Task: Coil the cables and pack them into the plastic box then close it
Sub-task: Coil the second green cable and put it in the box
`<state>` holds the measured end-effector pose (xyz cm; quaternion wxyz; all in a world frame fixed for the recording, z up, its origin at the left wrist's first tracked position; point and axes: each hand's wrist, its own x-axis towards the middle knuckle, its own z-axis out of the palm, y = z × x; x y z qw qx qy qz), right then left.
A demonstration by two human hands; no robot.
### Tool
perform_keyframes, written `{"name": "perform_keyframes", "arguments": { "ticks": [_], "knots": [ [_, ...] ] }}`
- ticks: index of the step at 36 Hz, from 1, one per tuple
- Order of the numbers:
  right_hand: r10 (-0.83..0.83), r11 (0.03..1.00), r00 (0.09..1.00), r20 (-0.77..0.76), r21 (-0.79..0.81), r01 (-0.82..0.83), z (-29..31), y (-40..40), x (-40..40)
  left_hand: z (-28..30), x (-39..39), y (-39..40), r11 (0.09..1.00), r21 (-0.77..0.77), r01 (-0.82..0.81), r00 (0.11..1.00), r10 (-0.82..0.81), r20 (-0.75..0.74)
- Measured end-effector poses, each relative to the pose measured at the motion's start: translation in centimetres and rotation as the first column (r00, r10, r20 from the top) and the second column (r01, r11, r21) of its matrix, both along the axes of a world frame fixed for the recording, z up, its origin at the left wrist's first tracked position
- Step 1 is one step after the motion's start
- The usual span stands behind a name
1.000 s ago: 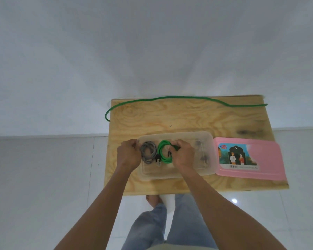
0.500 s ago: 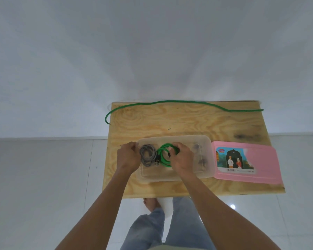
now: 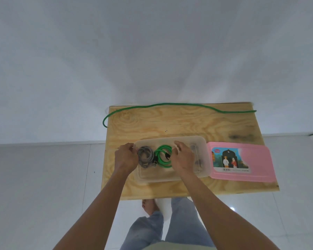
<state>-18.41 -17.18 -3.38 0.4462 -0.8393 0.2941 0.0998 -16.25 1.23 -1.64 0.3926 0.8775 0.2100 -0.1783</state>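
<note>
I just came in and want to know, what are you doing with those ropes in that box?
A person is packing cables into a clear plastic box on a wooden table. A coiled grey cable and a coiled green cable lie inside. The left hand is at the box's left end; the right hand is over the green coil. A long green cable lies uncoiled, and the pink lid is off.

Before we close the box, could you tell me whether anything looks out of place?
Yes: one long green cable lies uncoiled along the table's far edge, its left end looping off the corner. The pink lid lies beside the plastic box.
</note>
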Motion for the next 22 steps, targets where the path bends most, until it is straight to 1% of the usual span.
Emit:
{"name": "perform_keyframes", "arguments": {
  "ticks": [4,8,13,18,20,22],
  "knots": [
    [-0.028,1.0,0.997,0.072,0.014,0.027,1.7,-0.5,0.4,0.5,0.5,0.2,1.0,-0.014,-0.018,1.0,0.018,0.003],
    [-0.013,0.999,0.986,0.168,-0.028,0.018,3.6,-1.3,1.4,1.3,1.6,0.5,1.0,-0.009,-0.017,0.998,0.018,0.06],
    [0.009,0.999,0.968,0.251,-0.044,0.002,5.5,-2.8,4.2,2.1,4.3,0.3,0.998,0.051,0.044,0.99,-0.05,0.129],
    [0.119,0.988,0.958,0.261,-0.131,-0.087,5.4,-4.2,8.1,1.7,7.8,-0.4,0.991,0.081,0.103,0.983,-0.114,0.144],
    [0.171,0.979,0.957,0.234,-0.153,-0.138,4.8,-4.6,9.8,1.4,9.2,-0.7,0.988,0.098,0.122,0.982,-0.134,0.131],
    [0.226,0.966,0.959,0.169,-0.162,-0.199,3.8,-4.8,11.6,1.0,10.5,-1.0,0.983,0.121,0.137,0.983,-0.15,0.108]
  ]
}}
